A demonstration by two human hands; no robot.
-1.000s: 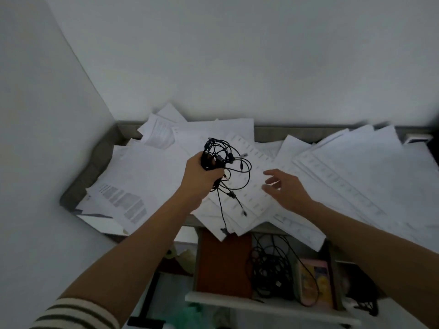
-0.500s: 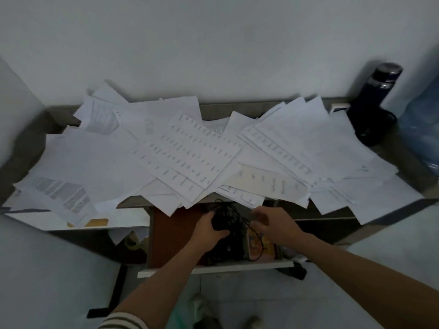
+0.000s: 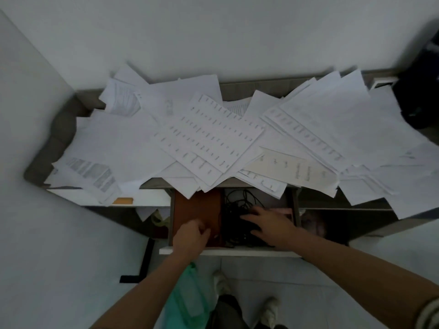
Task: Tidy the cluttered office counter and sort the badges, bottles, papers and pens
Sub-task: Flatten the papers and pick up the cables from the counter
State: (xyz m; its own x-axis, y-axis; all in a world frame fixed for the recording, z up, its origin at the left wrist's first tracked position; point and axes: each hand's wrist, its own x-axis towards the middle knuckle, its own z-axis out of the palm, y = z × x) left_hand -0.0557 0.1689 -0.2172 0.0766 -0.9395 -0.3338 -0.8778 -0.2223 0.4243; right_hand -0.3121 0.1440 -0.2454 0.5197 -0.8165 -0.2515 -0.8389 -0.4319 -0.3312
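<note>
1. Many papers (image 3: pixel 118 148) cover our counter (image 3: pixel 61 129) from the left wall on, some hanging over its front edge.
2. Our left hand (image 3: pixel 190 236) hovers over the brown left half of the open drawer (image 3: pixel 228 252), fingers loosely curled, holding nothing we can see.
3. Our right hand (image 3: pixel 268 224) lies spread wide on the black cables (image 3: pixel 235 210) in the right half.
4. A dark bottle (image 3: pixel 418 98), blurred, sits at the counter's far right.

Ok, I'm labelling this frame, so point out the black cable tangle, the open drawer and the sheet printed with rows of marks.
black cable tangle (image 3: pixel 234 213): head view, on the dark mass of loops.
open drawer (image 3: pixel 237 251): head view, on its white front edge.
printed sheet (image 3: pixel 209 138): head view, on the sheet's middle.
</note>
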